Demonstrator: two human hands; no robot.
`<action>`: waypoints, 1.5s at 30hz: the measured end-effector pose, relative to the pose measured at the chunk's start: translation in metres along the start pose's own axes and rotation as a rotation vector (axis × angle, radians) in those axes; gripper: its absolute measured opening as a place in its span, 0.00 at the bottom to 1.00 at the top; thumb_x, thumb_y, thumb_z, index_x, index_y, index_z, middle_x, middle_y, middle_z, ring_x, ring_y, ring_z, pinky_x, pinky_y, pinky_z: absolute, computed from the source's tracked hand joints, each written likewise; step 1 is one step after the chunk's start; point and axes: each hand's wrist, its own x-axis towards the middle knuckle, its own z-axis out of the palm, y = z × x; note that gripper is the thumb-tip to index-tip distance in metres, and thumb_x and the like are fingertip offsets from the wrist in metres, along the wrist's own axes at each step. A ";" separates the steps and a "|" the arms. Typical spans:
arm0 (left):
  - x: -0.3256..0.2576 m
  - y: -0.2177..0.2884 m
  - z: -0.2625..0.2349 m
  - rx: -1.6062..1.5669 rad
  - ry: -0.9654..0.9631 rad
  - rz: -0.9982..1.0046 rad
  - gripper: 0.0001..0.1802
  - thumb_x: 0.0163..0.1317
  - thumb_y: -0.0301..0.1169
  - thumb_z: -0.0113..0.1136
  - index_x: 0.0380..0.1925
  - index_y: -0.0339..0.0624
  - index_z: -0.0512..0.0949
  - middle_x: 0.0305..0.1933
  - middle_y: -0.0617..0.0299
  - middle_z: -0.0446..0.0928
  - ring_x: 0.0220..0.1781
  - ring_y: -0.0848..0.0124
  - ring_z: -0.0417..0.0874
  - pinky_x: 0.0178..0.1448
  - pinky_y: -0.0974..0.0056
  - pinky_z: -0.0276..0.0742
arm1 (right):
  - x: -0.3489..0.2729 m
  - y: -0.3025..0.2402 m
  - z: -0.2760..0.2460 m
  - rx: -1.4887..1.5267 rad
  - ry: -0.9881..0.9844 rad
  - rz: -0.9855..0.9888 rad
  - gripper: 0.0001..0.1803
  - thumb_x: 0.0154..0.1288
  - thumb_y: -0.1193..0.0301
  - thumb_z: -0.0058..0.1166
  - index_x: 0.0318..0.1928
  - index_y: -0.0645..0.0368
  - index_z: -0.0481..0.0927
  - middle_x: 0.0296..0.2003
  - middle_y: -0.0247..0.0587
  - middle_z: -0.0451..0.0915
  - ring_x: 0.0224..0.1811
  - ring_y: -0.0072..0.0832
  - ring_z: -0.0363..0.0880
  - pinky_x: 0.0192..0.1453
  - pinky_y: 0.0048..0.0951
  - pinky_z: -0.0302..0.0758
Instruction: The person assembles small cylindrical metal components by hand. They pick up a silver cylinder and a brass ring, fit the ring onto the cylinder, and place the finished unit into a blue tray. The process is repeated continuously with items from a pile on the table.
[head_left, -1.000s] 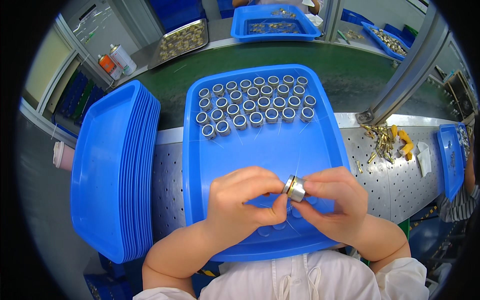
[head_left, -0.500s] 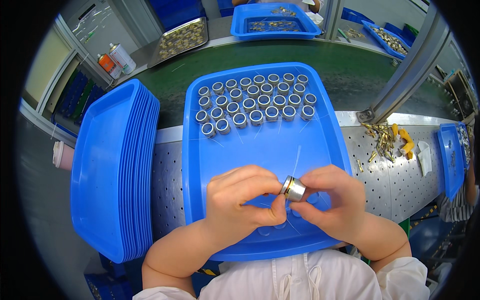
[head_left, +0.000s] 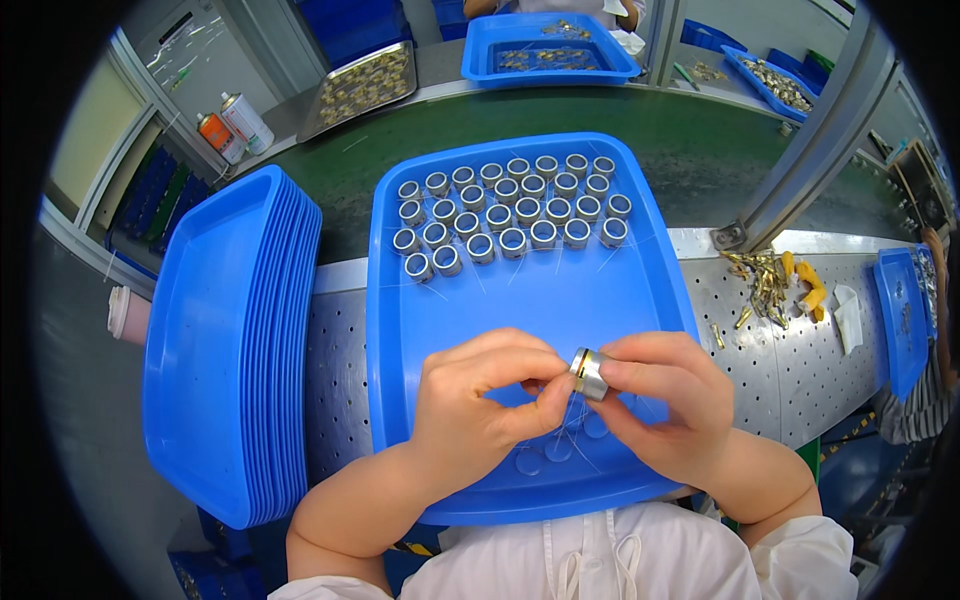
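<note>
Pinching a short silver cylinder (head_left: pixel 593 376) by its right end in the head view, the right hand (head_left: pixel 672 400) faces the left hand (head_left: pixel 488 392), whose thumb and finger grip the other end; a blue tray (head_left: pixel 520 302) lies beneath both hands; rows of metal rings (head_left: pixel 527 220) stand in it beyond them.

White garment (head_left: pixel 690 555) is covering torso; fabric is showing soft creases. Vertical seam (head_left: pixel 612 525) is running down garment front. Thin white ties (head_left: pixel 630 562) are hanging beside seam, forming narrow loop. 2 white sleeves are matching garment: left sleeve (head_left: pixel 328 588) and right sleeve (head_left: pixel 806 560) are bunching in loose folds, ending near elbows. 2 forearms (head_left: pixel 372 505) are extending bare beyond sleeve edges. Left hand (head_left: pixel 488 392) and right hand (head_left: pixel 668 405) are also showing bare, with rounded knuckles and slender fingers.
</note>
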 end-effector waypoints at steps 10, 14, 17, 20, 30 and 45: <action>-0.002 -0.004 0.001 0.116 0.025 0.108 0.06 0.43 0.19 0.65 0.24 0.38 0.80 0.26 0.60 0.79 0.23 0.73 0.79 0.27 0.72 0.75 | 0.000 -0.004 0.001 -0.051 0.000 -0.023 0.20 0.41 0.83 0.66 0.40 0.60 0.81 0.39 0.43 0.77 0.33 0.28 0.79 0.31 0.21 0.79; -0.002 -0.004 0.001 0.170 0.050 0.157 0.07 0.41 0.20 0.66 0.23 0.40 0.79 0.25 0.61 0.79 0.23 0.73 0.79 0.26 0.72 0.75 | 0.001 -0.006 0.002 0.034 0.008 0.027 0.21 0.41 0.81 0.68 0.41 0.62 0.79 0.38 0.44 0.78 0.32 0.27 0.79 0.31 0.21 0.79; -0.002 -0.004 0.001 0.199 0.060 0.183 0.08 0.40 0.21 0.66 0.22 0.40 0.78 0.24 0.61 0.78 0.22 0.72 0.79 0.25 0.72 0.74 | -0.006 -0.005 0.006 0.193 0.035 0.187 0.22 0.42 0.81 0.69 0.41 0.63 0.78 0.36 0.44 0.78 0.32 0.25 0.79 0.31 0.22 0.79; -0.003 -0.004 0.002 0.262 0.074 0.237 0.08 0.39 0.21 0.66 0.21 0.41 0.77 0.24 0.61 0.78 0.22 0.71 0.79 0.25 0.71 0.73 | -0.008 -0.004 0.008 0.277 0.044 0.259 0.22 0.42 0.82 0.69 0.41 0.63 0.77 0.35 0.44 0.78 0.32 0.25 0.79 0.30 0.21 0.79; 0.001 0.001 0.002 0.053 0.027 0.026 0.06 0.42 0.17 0.62 0.23 0.34 0.79 0.26 0.56 0.79 0.27 0.70 0.80 0.31 0.70 0.74 | 0.002 -0.003 -0.001 -0.033 0.019 -0.017 0.21 0.41 0.85 0.66 0.41 0.60 0.80 0.38 0.44 0.77 0.33 0.29 0.79 0.32 0.23 0.78; -0.001 -0.004 0.001 0.221 0.057 0.197 0.07 0.37 0.20 0.65 0.20 0.38 0.79 0.22 0.59 0.79 0.22 0.72 0.80 0.27 0.73 0.73 | -0.004 -0.004 0.003 -0.052 0.024 -0.038 0.21 0.40 0.83 0.67 0.39 0.61 0.81 0.37 0.42 0.78 0.32 0.27 0.79 0.30 0.22 0.79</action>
